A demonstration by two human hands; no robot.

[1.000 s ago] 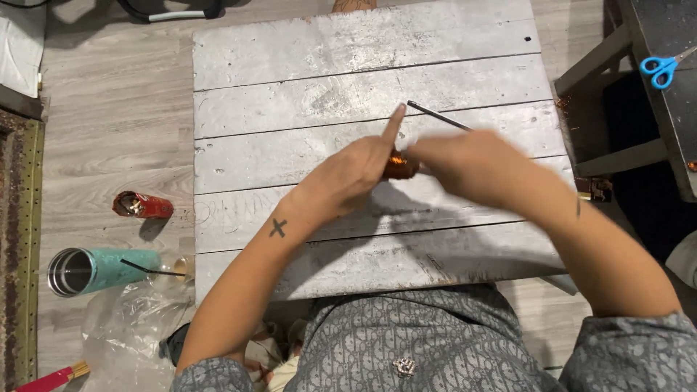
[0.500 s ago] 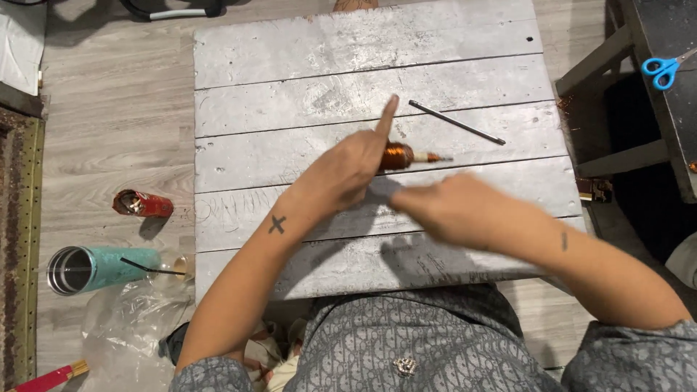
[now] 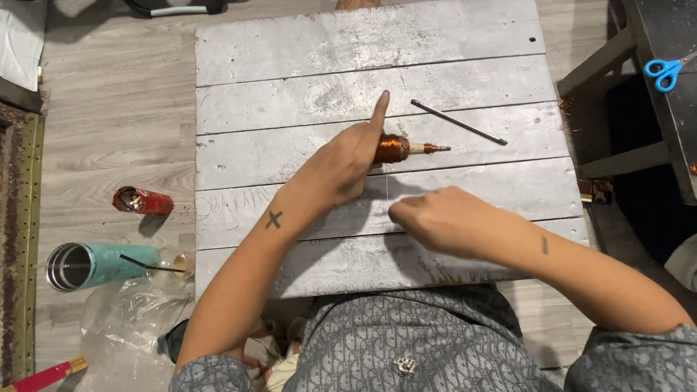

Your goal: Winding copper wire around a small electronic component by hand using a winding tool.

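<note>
My left hand (image 3: pixel 341 163) grips a copper wire coil (image 3: pixel 393 148) wound on a small rod, holding it just above the grey plank table (image 3: pixel 290 80), index finger stretched out past it. A thin strand of wire (image 3: pixel 387 187) runs down from the coil to my right hand (image 3: pixel 443 218), which pinches its end below the coil. A thin dark metal rod (image 3: pixel 459 122) lies loose on the table, up and right of the coil.
On the wood floor to the left lie a small red can (image 3: pixel 141 200), a teal tumbler (image 3: pixel 94 263) on its side and a clear plastic bag (image 3: pixel 123 319). A dark stool (image 3: pixel 639 94) at right carries blue-handled scissors (image 3: pixel 664 70).
My right hand has pulled away from the coil toward me, drawing out a strand of wire. The left hand and coil stayed nearly in place.
</note>
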